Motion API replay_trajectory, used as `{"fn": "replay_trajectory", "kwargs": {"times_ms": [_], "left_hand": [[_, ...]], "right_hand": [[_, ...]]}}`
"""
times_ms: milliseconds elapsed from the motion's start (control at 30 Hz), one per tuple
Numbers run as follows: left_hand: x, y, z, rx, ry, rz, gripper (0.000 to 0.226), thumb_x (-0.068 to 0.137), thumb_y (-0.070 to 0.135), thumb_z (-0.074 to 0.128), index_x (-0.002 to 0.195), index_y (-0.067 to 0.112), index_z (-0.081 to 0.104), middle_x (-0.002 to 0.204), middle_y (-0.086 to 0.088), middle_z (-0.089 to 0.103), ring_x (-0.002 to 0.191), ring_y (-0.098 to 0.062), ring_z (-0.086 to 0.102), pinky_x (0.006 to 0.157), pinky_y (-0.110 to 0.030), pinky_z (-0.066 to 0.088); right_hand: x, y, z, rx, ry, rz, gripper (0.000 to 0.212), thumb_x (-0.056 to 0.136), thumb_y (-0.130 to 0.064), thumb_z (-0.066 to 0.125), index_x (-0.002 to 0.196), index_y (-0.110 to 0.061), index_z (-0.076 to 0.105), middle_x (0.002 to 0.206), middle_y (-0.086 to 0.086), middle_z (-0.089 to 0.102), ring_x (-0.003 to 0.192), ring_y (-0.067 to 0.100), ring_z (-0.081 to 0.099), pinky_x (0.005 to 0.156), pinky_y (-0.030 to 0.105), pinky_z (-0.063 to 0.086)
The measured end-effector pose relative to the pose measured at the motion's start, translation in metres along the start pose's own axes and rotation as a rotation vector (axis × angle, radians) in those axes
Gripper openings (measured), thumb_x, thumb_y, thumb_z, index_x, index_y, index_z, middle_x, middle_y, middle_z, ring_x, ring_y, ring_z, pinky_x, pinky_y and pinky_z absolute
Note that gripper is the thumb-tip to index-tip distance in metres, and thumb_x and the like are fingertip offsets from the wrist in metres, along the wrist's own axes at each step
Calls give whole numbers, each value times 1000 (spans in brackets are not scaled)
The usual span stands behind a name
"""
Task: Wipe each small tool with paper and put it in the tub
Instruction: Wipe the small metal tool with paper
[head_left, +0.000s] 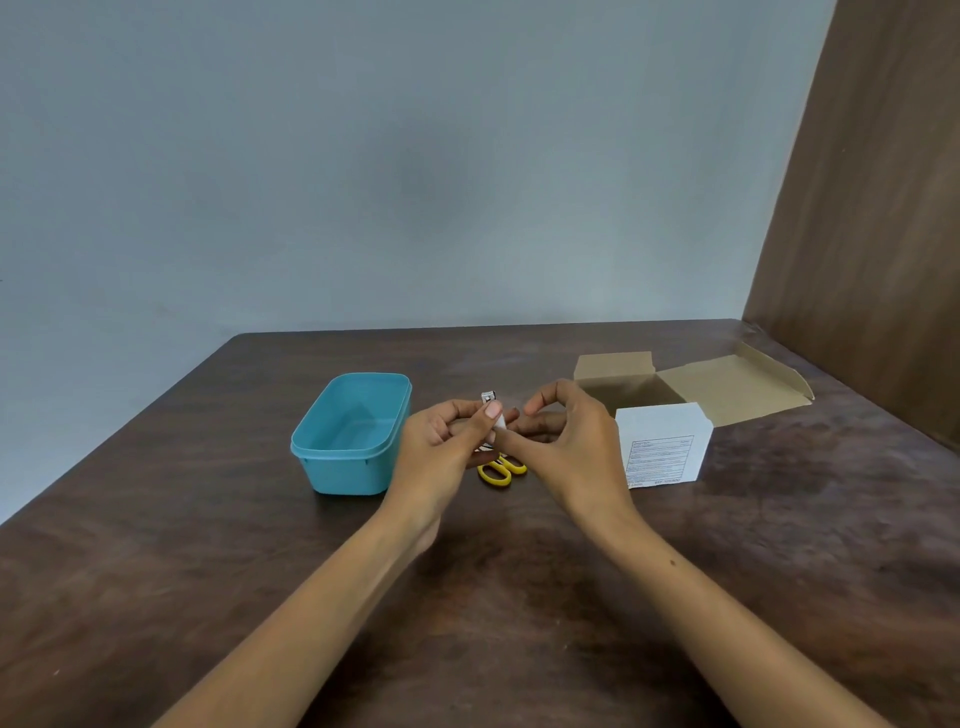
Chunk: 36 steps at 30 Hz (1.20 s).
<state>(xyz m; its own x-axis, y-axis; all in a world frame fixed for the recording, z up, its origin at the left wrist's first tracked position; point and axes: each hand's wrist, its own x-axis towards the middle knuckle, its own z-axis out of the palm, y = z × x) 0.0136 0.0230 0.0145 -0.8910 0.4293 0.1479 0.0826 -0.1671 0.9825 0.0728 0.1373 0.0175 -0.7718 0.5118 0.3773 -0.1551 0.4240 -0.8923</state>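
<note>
Your dark brown wooden worktop (519, 597) carries everything. At its right stands an open cardboard box with a white printed front (662, 447); at the left, a turquoise plastic tub (332, 467) that looks bare inside. Your left hand (441, 447) is the one next to the tub; its fingers (491, 413) pinch a small silver metal nail clipper (488, 398), held upright with its long axis near vertical, so the tub lies just to the left and below. Your right hand (571, 441) curls its fingers on a small piece of white paper (501, 423) against the clipper. Most of the clipper and the paper is hidden by your hands. Below them, only the yellow handle loops of small scissors (501, 470) show; the blades are covered.
</note>
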Motion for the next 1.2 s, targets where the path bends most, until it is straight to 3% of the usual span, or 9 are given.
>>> {"fn": "replay_trajectory", "kwargs": {"times_ms": [133,233,467,567,733,933,1200], "left_hand": [[-2,1,1,-36,29,-2,19,87,22,63,98,7,70,81,-8,75,77,-13,72,65,-18,56],[-2,1,1,-48,43,8,16,87,21,63,97,10,70,85,-11,75,79,-14,72,65,-18,56],[-5,3,0,-89,-12,11,11,79,13,70,90,10,69,72,-6,74,74,-14,72,66,-21,57],[-3,2,-1,-115,-11,-19,17,75,20,71,89,10,71,67,-5,68,73,-12,70,71,-22,59],[-1,2,-2,-202,-38,-59,25,71,28,71,89,12,73,97,-13,74,87,-19,71,76,-25,58],[3,9,-7,-331,-2,-56,14,83,23,62,91,11,64,101,-6,75,97,-14,70,78,-24,58],[2,3,-6,-135,-25,-70,20,87,18,62,102,6,68,95,-10,75,90,-19,72,72,-24,59]], "right_hand": [[1,1,-2,56,-68,65,40,60,-10,86,84,-16,55,75,2,74,71,10,72,76,43,58],[0,1,-2,80,-78,90,37,61,-10,86,83,-17,57,75,0,74,73,8,71,78,41,58],[-3,-2,-2,156,-50,126,32,62,-9,85,80,-8,59,67,-1,73,66,9,71,70,32,57],[-3,-3,-4,165,-78,130,32,59,-10,87,77,-11,61,71,0,73,69,10,71,68,29,57],[1,-5,-8,241,-115,200,28,57,-7,88,74,-9,66,75,8,73,69,16,71,64,30,58],[-2,-8,-7,365,-224,311,17,64,-2,83,75,-5,70,81,18,73,69,18,71,59,22,56],[13,-3,-21,213,33,-9,11,76,-10,75,78,-21,73,79,-1,74,76,12,70,64,28,58]]}}
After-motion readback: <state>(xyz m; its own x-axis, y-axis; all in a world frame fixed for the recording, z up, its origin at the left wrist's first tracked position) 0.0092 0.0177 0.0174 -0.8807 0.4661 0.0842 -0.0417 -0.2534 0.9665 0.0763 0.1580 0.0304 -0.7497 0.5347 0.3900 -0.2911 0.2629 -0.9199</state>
